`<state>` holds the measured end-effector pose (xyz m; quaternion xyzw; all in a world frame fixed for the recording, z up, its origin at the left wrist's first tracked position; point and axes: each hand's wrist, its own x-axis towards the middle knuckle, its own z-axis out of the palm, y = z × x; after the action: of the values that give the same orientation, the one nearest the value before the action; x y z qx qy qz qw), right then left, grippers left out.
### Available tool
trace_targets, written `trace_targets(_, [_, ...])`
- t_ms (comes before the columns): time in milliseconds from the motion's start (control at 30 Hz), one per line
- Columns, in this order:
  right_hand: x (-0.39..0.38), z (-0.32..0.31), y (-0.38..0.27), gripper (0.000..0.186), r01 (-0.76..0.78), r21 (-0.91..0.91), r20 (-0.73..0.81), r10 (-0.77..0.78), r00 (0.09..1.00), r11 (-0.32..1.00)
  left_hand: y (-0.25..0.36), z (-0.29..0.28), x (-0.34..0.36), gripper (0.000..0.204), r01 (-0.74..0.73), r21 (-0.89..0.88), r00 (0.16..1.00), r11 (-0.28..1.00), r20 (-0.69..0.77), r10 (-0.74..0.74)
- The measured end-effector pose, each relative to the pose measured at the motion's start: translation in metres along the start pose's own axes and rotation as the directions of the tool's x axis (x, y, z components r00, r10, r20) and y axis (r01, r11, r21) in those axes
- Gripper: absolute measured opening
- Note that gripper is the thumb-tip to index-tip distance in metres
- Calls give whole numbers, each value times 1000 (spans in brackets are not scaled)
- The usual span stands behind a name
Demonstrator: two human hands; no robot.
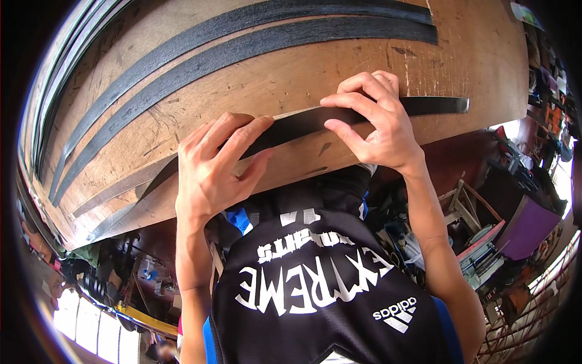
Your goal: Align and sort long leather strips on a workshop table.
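Evidently, both hands are working at one dark strip (297, 130), which is lying lengthwise along the near side of a scuffed wooden table (485, 67). The left hand (209, 167) is arching over the strip, its index fingertip meeting the far edge while its thumb is sitting by the near edge. Its grip is therefore standing apart across the strip's width, and whether it is pinching I am not able to say. The right hand (382, 124) is bending over the strip farther along, its index fingertip lying at the far edge and its thumb pointing at the face near the lower edge. That grip is also keeping a gap between finger and thumb, and its pressure is not showing.

Between the hands, the strip is tilting a little, a pale sliver showing along its upper edge. Its right end is extending past the right hand and lying over the table; leftward it is passing under the left hand and appearing twisted, its lower part shining grey.

Beyond the hands, an upper strip (254, 15) and a lower strip (242, 47) are running side by side, bending with the lens. At the table's left, a bundle (60, 67) of long bands is curving along the rim. The person is wearing a black top (273, 340) with white lettering. Off to the right, a purple panel (527, 227) is leaning among clutter.
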<state>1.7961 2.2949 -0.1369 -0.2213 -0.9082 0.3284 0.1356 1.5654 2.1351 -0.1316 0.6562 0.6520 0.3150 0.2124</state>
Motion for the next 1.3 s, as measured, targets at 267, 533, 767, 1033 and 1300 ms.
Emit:
trace_targets(267, [1, 2, 4, 22, -12, 13, 25, 12, 1000, 1000, 2, -3, 0, 48, 41, 2, 998, 999, 45, -41])
trace_targets(533, [7, 7, -6, 18, -9, -40, 4, 9, 1000, 999, 3, -2, 3, 49, 44, 41, 998, 998, 47, -46])
trace_targets(767, [12, 12, -8, 12, -67, -27, -17, 67, 998, 997, 4, -4, 2, 50, 53, 50, 997, 997, 54, -56])
trace_targets(1033, [10, 18, -10, 11, -55, -35, -38, 53, 998, 998, 3, -2, 1, 49, 64, 53, 995, 997, 67, -68])
trace_targets(1300, [11, 19, -13, 12, -34, -30, -6, 34, 999, 999, 3, -3, 2, 49, 65, 53, 995, 996, 77, -69])
